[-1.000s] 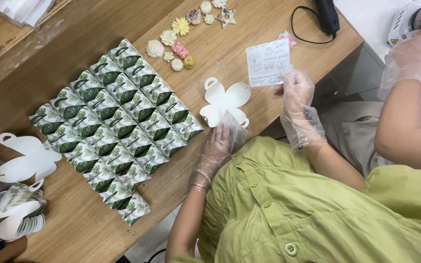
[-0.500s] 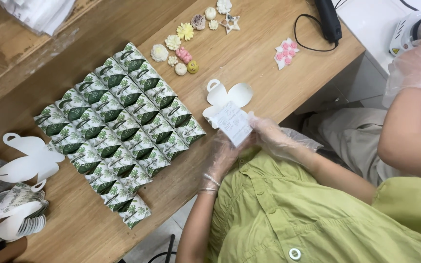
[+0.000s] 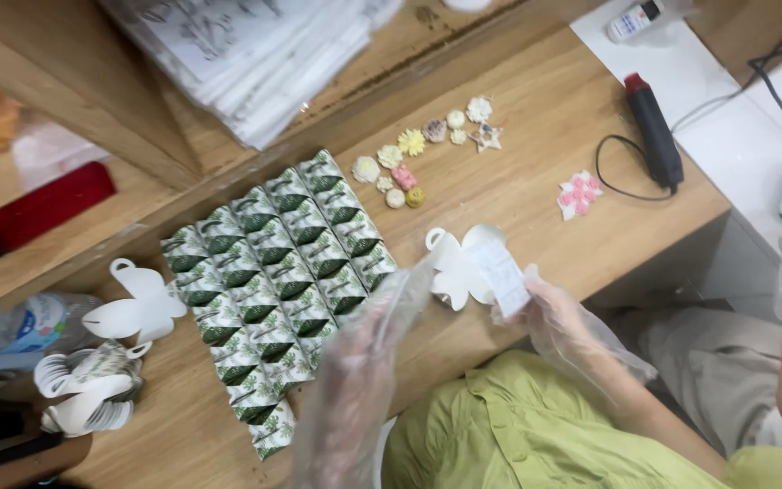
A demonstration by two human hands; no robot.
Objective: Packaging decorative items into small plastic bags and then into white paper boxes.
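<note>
Plastic-gloved hands over a wooden bench, a small printed slip going onto a flat box blank.

Right hand (image 3: pixel 558 317) pinches the white slip (image 3: pixel 506 276) by its lower edge and holds it against the white flower-shaped blank (image 3: pixel 459 263) lying flat near the bench's front edge. A second ago that slip was raised high in the air beside the pink flower cluster (image 3: pixel 579 193); half a second ago both hands met on it above the blank, so it has come down and now sits at the blank. Left hand (image 3: pixel 364 362) has let go and swung up toward the camera (blurred, fingers loosely spread, nothing in it). Green leaf-print boxes (image 3: pixel 282 272) stand in rows just left of the blank, a black corded tool (image 3: pixel 653 131) well beyond.
</note>
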